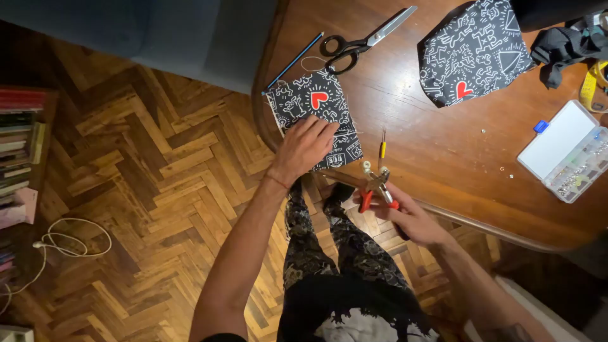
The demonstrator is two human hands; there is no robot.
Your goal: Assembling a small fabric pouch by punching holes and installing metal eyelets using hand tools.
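My left hand [304, 147] lies flat on a small black fabric piece [313, 104] printed with white figures and a red heart, at the near left edge of the wooden table [430, 145]. My right hand [415, 218] grips red-handled snap pliers [375, 189], whose metal head points at the fabric's lower right corner. A small yellow-handled tool [382, 145] lies just beyond the pliers.
Black-handled scissors [358, 43] and a blue pencil [294, 60] lie beyond the fabric. A larger matching fabric piece [472, 54] sits at the far right, with a clear compartment box [567, 152] of small metal parts, black cloth [563, 44] and a yellow tape [590, 85]. Books [19, 145] and a white cable [63, 244] lie on the parquet floor.
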